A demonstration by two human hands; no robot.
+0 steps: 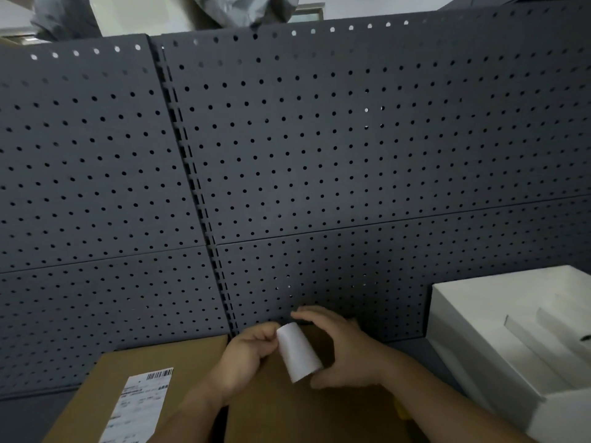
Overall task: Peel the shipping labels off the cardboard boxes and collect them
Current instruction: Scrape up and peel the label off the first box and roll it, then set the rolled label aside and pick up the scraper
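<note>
Both grips, left hand [248,348] and right hand [343,350], around rolled label [299,353].

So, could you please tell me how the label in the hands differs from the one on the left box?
The held label is off the cardboard, curled and showing a blank white side, pinched by the left hand with the right hand cupped around it. The stuck label lies flat on the left box, untouched, with its barcode and print showing. Both are white paper rectangles.
</note>
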